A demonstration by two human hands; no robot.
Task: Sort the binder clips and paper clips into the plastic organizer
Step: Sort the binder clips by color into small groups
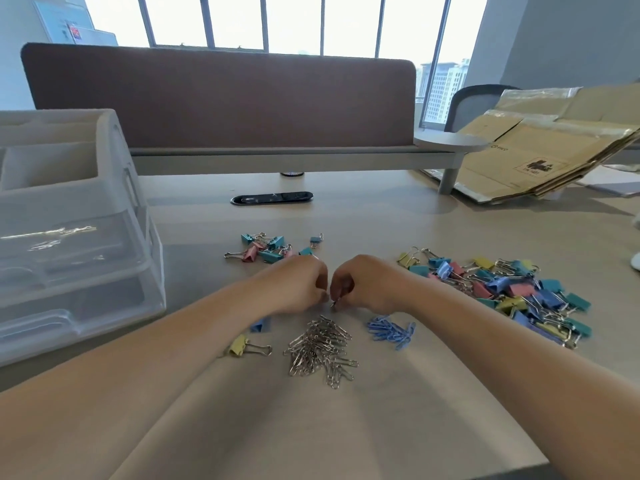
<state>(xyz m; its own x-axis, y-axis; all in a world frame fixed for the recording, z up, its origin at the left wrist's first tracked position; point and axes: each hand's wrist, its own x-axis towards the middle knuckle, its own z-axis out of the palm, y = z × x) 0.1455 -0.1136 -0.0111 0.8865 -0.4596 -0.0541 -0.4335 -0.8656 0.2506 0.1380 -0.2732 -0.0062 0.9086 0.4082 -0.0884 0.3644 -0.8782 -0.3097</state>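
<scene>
The left hand (301, 284) and right hand (363, 284) meet with fingers curled, the right pinching a small metal clip (334, 304); whether the left holds anything cannot be told. Silver paper clips (322, 348) lie heaped just nearer the person than the hands, with blue paper clips (391, 330) by the right wrist. A large pile of binder clips (512, 289) lies right of the right hand, a smaller cluster (263, 249) just beyond the left, and the plastic organizer (79, 237) stands left of it.
</scene>
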